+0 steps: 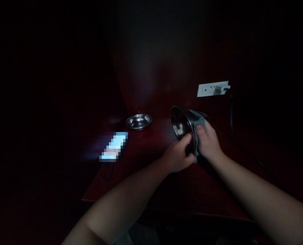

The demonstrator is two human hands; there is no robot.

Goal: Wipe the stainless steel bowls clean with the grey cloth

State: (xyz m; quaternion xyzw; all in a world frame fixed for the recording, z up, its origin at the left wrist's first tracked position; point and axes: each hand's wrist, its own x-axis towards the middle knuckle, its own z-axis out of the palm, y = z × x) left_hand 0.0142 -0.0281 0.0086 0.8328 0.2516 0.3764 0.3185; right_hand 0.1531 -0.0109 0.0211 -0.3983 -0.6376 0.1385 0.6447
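A shiny metal bowl (180,123) is tilted on its side above the table, its mouth turned to the left. My left hand (177,154) grips the bowl's lower rim, thumb at the inside and fingers below. My right hand (209,140) presses a grey-green cloth (197,118) against the bowl's outer side. The cloth has a patterned edge that hangs down between my two hands. Part of the bowl's outside is hidden by the cloth and my right hand.
A shallow metal dish (139,121) stands at the back left of the dark red table (151,190). In front of it lies a lit, blurred-out phone (113,147) with a cable. A wall socket (207,89) holds a plug with a hanging cord (231,114). Surroundings are very dark.
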